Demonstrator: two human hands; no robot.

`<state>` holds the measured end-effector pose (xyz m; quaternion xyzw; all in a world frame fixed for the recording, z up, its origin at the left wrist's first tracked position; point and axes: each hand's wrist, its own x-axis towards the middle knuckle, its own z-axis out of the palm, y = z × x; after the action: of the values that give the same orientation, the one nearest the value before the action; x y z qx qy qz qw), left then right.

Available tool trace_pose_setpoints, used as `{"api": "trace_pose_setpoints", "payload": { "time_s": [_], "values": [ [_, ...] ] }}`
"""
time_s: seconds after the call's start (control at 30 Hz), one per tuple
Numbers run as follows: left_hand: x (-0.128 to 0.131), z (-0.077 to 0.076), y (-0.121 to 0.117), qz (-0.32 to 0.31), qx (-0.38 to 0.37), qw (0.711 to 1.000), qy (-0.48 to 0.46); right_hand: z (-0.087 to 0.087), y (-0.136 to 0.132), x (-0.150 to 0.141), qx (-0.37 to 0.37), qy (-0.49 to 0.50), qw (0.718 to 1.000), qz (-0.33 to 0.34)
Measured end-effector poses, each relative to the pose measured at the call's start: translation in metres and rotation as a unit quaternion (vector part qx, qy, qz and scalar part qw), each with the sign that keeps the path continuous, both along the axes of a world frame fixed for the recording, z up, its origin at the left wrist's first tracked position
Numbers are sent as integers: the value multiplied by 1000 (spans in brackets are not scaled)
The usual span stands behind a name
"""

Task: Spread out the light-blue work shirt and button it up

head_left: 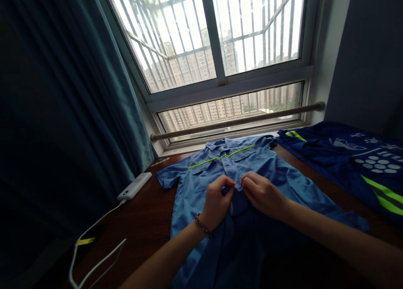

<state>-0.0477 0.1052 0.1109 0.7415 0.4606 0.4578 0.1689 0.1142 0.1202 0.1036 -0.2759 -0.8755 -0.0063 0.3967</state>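
Observation:
A light blue short-sleeved work shirt [283,175] with a yellow-green stripe across the chest lies flat on a dark wooden table [147,213], collar toward the window. My left hand [217,203], with a bead bracelet on its wrist, pinches the shirt's front placket at mid-chest. My right hand [262,194] pinches the same placket from the other side, fingertips almost touching the left ones. Both hands are closed on the fabric around a button spot that I cannot make out.
A darker blue garment [355,159] with white print and yellow-green stripes lies at the right. A white power bank [134,186] with a white cable [94,259] sits at the left near a teal curtain [78,104]. A barred window [220,50] and a rail stand behind.

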Motion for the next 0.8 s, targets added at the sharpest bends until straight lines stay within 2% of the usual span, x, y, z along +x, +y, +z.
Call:
{"api": "trace_pose_setpoints", "payload": {
  "time_s": [0.3, 0.43, 0.63, 0.8],
  "values": [
    [7, -14, -1, 15, -26, 999, -31, -6, -6, -4, 68, -55, 994, -67],
    [10, -16, -4, 5, -9, 1000, -26, -7, -9, -8, 91, -81, 988, -89],
    [11, -14, -7, -14, 14, 1000, -16, -5, -9, -10, 68, -64, 990, -106],
    [8, -8, -4, -3, -34, 998, -57, -4, -4, -7, 18, -30, 998, -48]
  ]
}}
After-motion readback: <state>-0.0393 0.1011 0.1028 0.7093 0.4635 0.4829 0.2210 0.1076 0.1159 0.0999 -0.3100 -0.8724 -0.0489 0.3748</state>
